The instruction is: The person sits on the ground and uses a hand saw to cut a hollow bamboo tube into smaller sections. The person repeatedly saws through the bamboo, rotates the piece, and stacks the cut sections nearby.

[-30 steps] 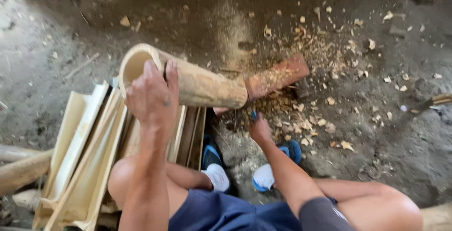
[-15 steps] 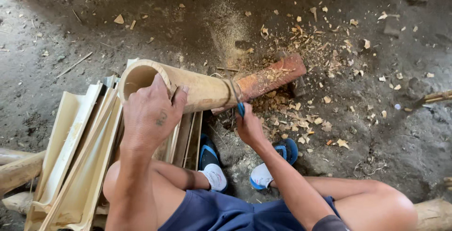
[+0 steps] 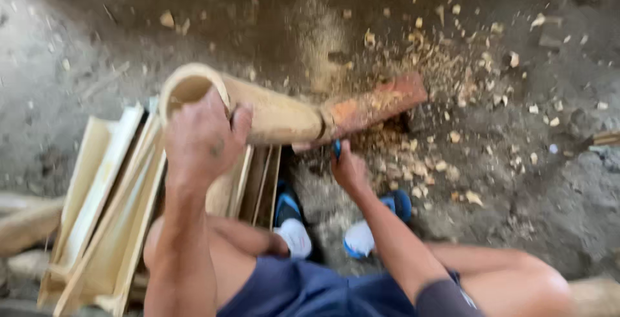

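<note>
Bamboo tube [image 3: 271,113] lies across floor [image 3: 529,181], far end on brick [image 3: 378,104]; split slats [image 3: 103,207] left of it, chips [image 3: 439,155] right, feet [image 3: 323,226] below.

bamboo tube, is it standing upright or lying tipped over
Lying tipped: the bamboo tube runs sideways, its hollow end under the left hand, far end on the brick.

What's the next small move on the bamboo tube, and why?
Probably another short stroke at the node: the left hand steadies the pale hollow bamboo tube on the reddish wooden block, the right hand grips a blue-handled tool beneath it, its blade hidden.
</note>
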